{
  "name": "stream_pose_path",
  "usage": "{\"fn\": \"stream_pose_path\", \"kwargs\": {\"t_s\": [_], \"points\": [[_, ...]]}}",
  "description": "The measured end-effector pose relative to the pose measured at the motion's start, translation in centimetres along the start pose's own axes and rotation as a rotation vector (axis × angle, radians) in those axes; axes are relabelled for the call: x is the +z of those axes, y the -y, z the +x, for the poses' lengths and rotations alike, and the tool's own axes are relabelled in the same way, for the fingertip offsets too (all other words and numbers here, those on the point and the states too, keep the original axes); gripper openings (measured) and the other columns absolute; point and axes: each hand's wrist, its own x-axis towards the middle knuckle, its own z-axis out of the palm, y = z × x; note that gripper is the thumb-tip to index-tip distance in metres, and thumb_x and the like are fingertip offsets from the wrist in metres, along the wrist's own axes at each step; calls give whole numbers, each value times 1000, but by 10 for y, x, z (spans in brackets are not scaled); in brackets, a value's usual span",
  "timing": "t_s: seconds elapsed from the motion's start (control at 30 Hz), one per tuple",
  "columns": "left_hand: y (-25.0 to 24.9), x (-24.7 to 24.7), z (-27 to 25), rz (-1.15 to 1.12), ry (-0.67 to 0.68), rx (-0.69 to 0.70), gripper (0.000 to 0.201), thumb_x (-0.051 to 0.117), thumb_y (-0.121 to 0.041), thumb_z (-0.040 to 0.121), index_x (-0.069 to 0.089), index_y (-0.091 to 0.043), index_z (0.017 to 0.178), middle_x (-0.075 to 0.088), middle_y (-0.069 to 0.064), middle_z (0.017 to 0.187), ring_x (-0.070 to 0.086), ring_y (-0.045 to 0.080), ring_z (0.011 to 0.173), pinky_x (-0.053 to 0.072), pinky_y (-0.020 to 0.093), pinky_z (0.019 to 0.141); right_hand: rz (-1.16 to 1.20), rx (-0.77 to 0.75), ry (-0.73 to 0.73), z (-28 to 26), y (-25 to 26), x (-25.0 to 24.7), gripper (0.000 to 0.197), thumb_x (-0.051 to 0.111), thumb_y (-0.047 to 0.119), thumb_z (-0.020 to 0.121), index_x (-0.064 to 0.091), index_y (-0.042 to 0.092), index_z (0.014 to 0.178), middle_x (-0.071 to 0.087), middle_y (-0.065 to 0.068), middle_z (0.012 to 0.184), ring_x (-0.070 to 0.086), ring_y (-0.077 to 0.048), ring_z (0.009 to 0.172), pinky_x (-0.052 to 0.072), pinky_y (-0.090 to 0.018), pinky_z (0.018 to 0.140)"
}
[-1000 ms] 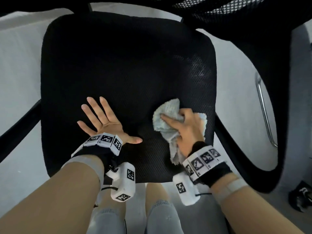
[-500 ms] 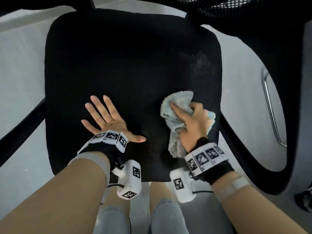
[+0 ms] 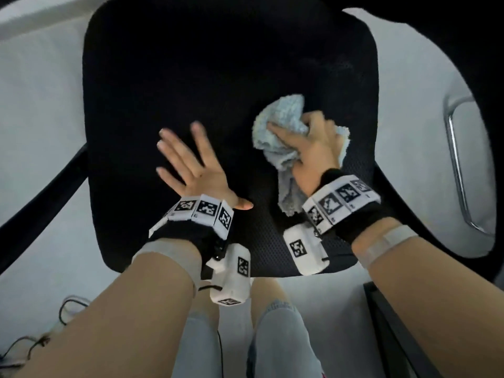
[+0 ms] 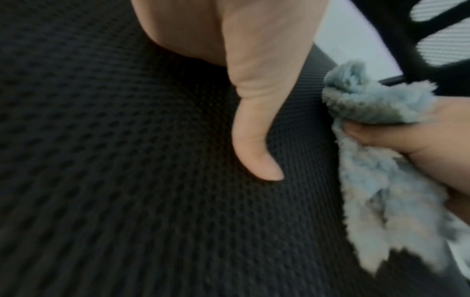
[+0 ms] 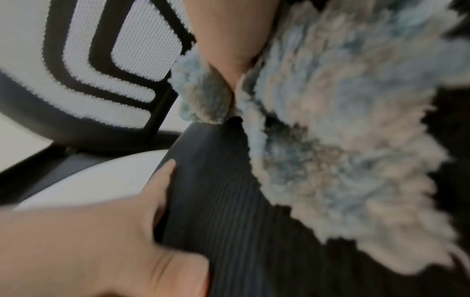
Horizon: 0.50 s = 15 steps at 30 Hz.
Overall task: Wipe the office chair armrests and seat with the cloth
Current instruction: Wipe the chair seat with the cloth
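The fingers (image 3: 313, 124) of the right hand (image 3: 316, 148) are curled round a bunched pale-blue cloth (image 3: 281, 124) and press it down on the black mesh seat (image 3: 218, 64), right of the seat's middle. Compared with the head views from a second and half a second ago, the cloth now lies farther from the seat's front edge and nearer its middle depth, so the stroke is travelling toward the backrest (image 5: 114, 60); in judgement, the seat pass is under way and its rear and left areas are still to be covered. A loose tail of the cloth trails back under the right wrist toward the front edge. The left hand (image 3: 191, 165) lies flat on the seat with its fingers spread and straight and its thumb (image 4: 257, 148) pointing toward the cloth, grasping nothing; it occupies much the same place on the seat as before and appears to steady the chair. The two hands are near each other but apart. Both forearms reach in from the front edge, wrists low and palms down. The left armrest (image 3: 41, 197) and the right armrest (image 3: 425, 203) flank the seat, and neither hand touches them.
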Motion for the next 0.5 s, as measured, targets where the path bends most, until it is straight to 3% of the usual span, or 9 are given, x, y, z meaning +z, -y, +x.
{"fn": "stream_pose_path", "kwargs": {"t_s": [0.1, 0.17, 0.2, 0.27, 0.37, 0.43, 0.5], "points": [[-13, -8, 8, 48, 12, 256, 154, 80, -57, 37, -39, -27, 130, -42, 18, 142, -38, 33, 132, -19, 59, 102, 101, 303, -155, 24, -33, -22, 44, 50, 8, 82, 51, 31, 119, 41, -22, 132, 36, -37, 122, 32, -49, 100], [-21, -8, 16, 87, 35, 256, 154, 77, -64, 34, -39, -28, 130, -42, 17, 142, -38, 34, 132, -18, 62, 102, 161, 486, -344, 47, -42, -38, 15, 47, 22, 86, 53, 26, 100, 40, -17, 130, 37, -35, 119, 32, -44, 97], [-24, -6, 18, 110, 28, 234, 155, 76, -65, 32, -39, -28, 130, -41, 17, 143, -38, 34, 132, -18, 64, 102, 139, 539, -364, 57, -40, -42, 14, 44, 26, 87, 52, 35, 96, 38, -14, 131, 37, -35, 118, 31, -43, 98], [-26, 0, 21, 134, -15, 202, 157, 75, -68, 28, -38, -29, 130, -37, 16, 146, -34, 34, 134, -16, 64, 102, 70, 568, -269, 74, -32, -39, 33, 42, 23, 88, 49, 36, 117, 31, -15, 138, 33, -35, 122, 29, -47, 104], [-25, 3, 20, 144, -90, 178, 156, 72, -73, 25, -34, -30, 132, -32, 14, 149, -29, 32, 137, -15, 63, 103, 34, 337, -152, 80, -2, -26, 46, 44, 15, 86, 41, 36, 127, 31, -17, 141, 29, -35, 127, 26, -49, 105], [-25, 1, 20, 142, -62, 168, 157, 72, -72, 25, -36, -30, 131, -34, 13, 148, -31, 32, 136, -16, 63, 103, -19, 110, -114, 73, 9, -16, 47, 45, 14, 85, 45, 44, 121, 37, -12, 132, 33, -35, 119, 28, -43, 100], [-25, 0, 21, 144, -43, 176, 158, 74, -70, 25, -37, -29, 130, -37, 14, 147, -34, 32, 135, -16, 64, 103, 31, 84, -151, 73, 3, -20, 37, 47, 19, 87, 53, 45, 112, 42, -12, 126, 38, -34, 114, 32, -40, 98]]}}
